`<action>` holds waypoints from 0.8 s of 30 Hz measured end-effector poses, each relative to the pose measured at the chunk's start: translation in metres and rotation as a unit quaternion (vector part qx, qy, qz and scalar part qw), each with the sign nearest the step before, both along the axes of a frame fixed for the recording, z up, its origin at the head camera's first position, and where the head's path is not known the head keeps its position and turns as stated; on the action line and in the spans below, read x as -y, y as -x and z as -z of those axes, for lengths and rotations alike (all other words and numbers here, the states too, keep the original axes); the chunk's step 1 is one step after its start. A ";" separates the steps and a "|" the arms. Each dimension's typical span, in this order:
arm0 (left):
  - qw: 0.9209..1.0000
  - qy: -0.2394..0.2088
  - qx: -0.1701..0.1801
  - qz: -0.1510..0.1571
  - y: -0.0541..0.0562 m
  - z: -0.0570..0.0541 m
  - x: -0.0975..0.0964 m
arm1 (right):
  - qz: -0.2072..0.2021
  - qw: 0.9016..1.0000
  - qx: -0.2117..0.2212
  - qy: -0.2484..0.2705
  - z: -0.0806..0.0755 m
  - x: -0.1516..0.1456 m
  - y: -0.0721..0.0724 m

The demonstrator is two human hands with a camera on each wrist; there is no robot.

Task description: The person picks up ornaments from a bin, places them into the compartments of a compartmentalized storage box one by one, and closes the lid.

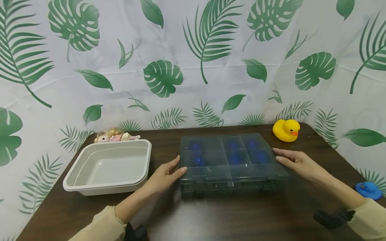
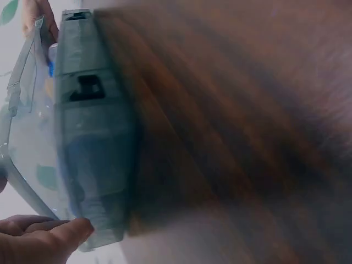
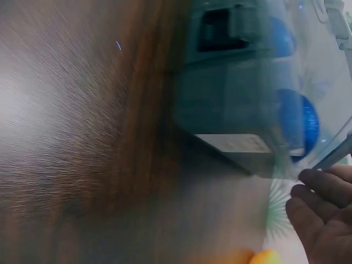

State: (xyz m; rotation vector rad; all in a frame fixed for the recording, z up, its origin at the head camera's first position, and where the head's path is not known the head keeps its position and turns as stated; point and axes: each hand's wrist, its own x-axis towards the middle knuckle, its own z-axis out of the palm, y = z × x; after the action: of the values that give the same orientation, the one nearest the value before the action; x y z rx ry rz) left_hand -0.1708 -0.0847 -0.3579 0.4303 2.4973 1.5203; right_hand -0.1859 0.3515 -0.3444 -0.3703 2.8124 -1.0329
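Note:
A translucent grey-green compartment box (image 1: 208,172) lies on the table between both hands, round blue things (image 1: 236,155) showing through its lid (image 1: 211,157). From the left wrist, the lid (image 2: 19,137) stands slightly raised off the base (image 2: 96,159), whose front carries dark latches (image 2: 88,88). My left hand (image 1: 164,175) is at the left side, its thumb tip by the front corner and its fingers along the side. My right hand (image 1: 297,162) reaches the right side with extended fingers; in the right wrist view its fingertips (image 3: 311,179) are right at the lid's corner.
Left of the box are stacked white plastic tubs (image 1: 146,154), with a doll (image 1: 116,136) behind them. A yellow rubber duck (image 1: 285,130) sits at the back right, and a blue duck (image 1: 368,190) at the right edge. A leaf-patterned cloth (image 1: 187,87) hangs behind the table.

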 end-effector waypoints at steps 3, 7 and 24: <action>1.000 0.002 -0.003 -0.016 0.013 0.005 -0.004 | 0.003 1.000 0.007 0.021 0.005 0.004 0.015; 0.999 0.003 -0.003 -0.035 0.026 0.010 -0.008 | 0.004 0.999 0.009 0.045 0.009 0.006 0.030; 0.995 0.004 -0.005 -0.095 0.032 0.029 -0.022 | 0.009 0.991 -0.133 -0.015 0.034 0.014 0.036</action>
State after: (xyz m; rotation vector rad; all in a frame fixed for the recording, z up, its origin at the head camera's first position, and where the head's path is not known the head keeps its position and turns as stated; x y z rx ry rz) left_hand -0.2031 -0.0625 -0.3872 0.2031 2.6147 1.5775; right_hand -0.2221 0.3371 -0.3787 -0.5151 3.0656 -1.0123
